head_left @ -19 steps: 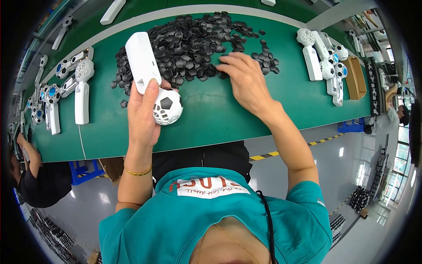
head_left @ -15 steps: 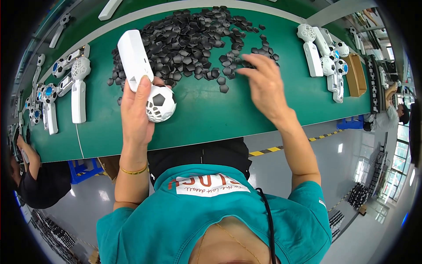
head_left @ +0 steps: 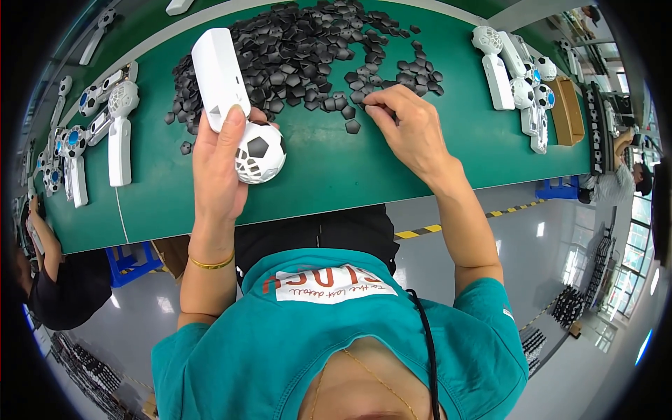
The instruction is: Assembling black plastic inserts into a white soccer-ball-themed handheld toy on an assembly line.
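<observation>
My left hand point(head_left: 222, 150) is closed around a white handheld device point(head_left: 218, 70), its long handle tilted up and away. The device's round football-patterned head point(head_left: 261, 154) sits beside my palm, with black pentagons in part of it and open lattice in the rest. At the right edge of the heap, my right hand point(head_left: 409, 129) pinches with thumb and index finger at a small black pentagon piece point(head_left: 362, 106); the fingertips partly hide it. One loose pentagon piece point(head_left: 353, 127) lies just nearer to me.
A large heap of black pentagon pieces point(head_left: 294, 59) covers the far middle of the green table point(head_left: 315, 189). Similar white devices lie at the left point(head_left: 120, 143) and right point(head_left: 498, 80). Next to the right group stands an open cardboard box point(head_left: 565, 112). Another person point(head_left: 66, 280) sits at the left.
My right hand has come down and left onto the pieces, its fingers closing from apart to a pinch. The left hand still holds the device in nearly the same place.
</observation>
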A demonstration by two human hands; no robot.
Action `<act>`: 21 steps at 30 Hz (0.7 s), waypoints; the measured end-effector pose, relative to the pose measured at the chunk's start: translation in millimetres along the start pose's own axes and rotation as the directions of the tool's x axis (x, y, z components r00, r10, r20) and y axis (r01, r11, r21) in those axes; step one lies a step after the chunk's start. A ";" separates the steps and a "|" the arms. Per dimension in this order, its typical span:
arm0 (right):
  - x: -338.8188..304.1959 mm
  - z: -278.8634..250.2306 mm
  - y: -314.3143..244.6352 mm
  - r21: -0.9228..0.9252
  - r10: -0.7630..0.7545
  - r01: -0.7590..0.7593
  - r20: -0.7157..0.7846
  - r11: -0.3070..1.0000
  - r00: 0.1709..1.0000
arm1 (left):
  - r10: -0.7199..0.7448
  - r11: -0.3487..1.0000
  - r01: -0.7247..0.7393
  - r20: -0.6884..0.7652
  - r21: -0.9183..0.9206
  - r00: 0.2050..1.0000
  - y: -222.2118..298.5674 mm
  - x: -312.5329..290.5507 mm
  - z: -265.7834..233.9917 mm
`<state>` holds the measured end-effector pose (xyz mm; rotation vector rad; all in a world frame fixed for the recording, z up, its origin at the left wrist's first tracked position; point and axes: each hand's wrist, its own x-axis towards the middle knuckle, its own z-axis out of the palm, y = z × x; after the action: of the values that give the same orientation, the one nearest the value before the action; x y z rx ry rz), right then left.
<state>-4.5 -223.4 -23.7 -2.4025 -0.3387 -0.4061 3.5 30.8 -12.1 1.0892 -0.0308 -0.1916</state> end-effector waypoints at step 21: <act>-13.3 12.6 -58.9 0.575 0.293 -0.422 0.308 0.701 0.905 | -0.009 0.984 -0.006 -0.085 -0.176 0.996 -12.1 2.0 14.7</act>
<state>-34.4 -173.1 -4.0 -1.7682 -0.0545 0.1255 2.0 12.1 -16.1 0.9196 0.0632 -0.1462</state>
